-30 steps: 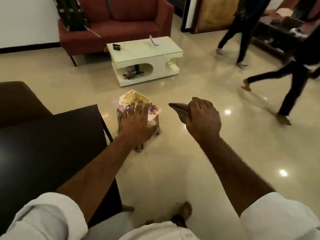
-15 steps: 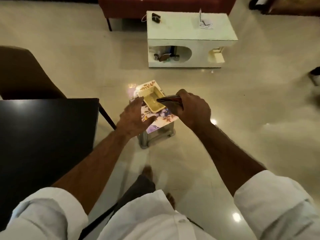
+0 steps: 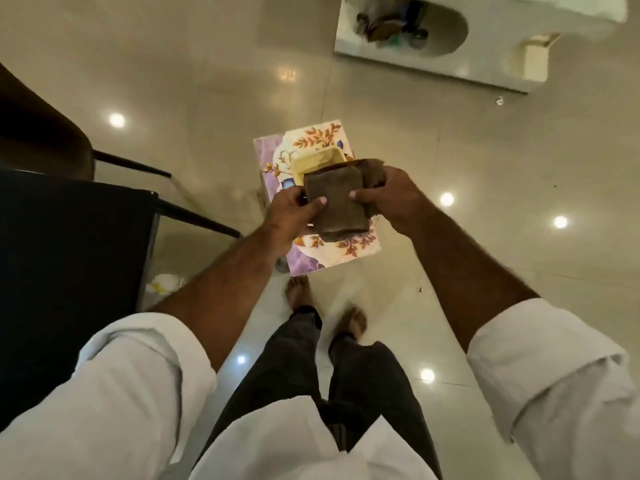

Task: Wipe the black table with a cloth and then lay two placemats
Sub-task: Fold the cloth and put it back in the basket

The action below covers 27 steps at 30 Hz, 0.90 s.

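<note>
I hold a folded brown cloth (image 3: 337,199) in both hands above a small stool. My left hand (image 3: 294,216) pinches its left edge with the thumb on top. My right hand (image 3: 388,199) grips its right side, where more of the cloth bunches. Under the cloth, floral placemats (image 3: 322,140) with purple corners lie on the stool, and a small yellow tray (image 3: 317,162) sits on them. The black table (image 3: 69,271) stands at my left, its near corner apart from my left forearm.
A dark chair (image 3: 38,126) stands behind the black table at the far left. A white coffee table (image 3: 485,64) with items in its opening is at the top right. Glossy tiled floor (image 3: 485,202) surrounds the stool. My bare feet (image 3: 301,292) stand just before it.
The view has tilted down and I have stepped up to the stool. My left hand left the placemats and now grips the cloth together with my right hand.
</note>
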Each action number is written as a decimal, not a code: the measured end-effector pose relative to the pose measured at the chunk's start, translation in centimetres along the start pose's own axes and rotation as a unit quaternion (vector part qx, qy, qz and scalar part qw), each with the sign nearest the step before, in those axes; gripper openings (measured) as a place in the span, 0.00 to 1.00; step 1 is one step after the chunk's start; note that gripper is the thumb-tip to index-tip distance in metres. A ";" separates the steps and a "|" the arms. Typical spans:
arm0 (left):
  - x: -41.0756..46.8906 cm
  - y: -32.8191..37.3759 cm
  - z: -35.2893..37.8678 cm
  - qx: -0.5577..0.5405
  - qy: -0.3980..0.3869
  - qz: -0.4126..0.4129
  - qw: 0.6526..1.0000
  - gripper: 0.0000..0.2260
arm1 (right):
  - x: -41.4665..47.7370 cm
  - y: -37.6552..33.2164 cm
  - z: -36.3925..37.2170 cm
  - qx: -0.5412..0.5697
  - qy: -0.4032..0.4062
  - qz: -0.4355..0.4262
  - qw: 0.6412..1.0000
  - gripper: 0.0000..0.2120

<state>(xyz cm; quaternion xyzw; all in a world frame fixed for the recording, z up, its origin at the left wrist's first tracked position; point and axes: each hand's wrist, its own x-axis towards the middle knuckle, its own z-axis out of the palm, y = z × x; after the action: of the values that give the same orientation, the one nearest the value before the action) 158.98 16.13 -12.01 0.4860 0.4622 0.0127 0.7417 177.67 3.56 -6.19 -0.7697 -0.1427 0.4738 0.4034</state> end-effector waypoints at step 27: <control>16.3 -7.6 3.4 0.515 0.263 0.002 0.816 0.17 | 19.4 8.6 5.4 -0.540 0.034 -0.086 0.837 0.23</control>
<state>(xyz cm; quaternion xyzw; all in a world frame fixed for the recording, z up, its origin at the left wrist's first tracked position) 167.36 17.35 -28.23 0.7762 0.5773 -0.0987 0.2334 181.63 12.37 -25.79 -0.8656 -0.4277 0.2585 -0.0324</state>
